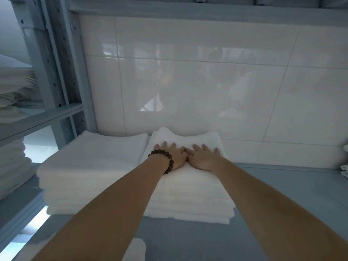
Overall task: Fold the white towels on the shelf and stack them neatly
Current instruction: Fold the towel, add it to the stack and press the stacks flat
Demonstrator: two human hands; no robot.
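Both bare forearms stretch out ahead of the person and converge toward the wrists. The left hand (pixel 176 157) and the right hand (pixel 204 160) lie palm down, side by side and flat, with neither curled round anything. Their fingers (pixel 205 148) are straight and slightly spread, pointing away from the body. Just behind the fingertips the two thumbs meet in the middle, where the hands' inner edges touch.

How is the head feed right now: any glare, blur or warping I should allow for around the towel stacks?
Head view: dim, bluish light; the glossy tiled wall carries soft reflections; the wide-angle lens bends the shelf upright at left; the towel stack under the left hand and right hand is washed out, layers faint.
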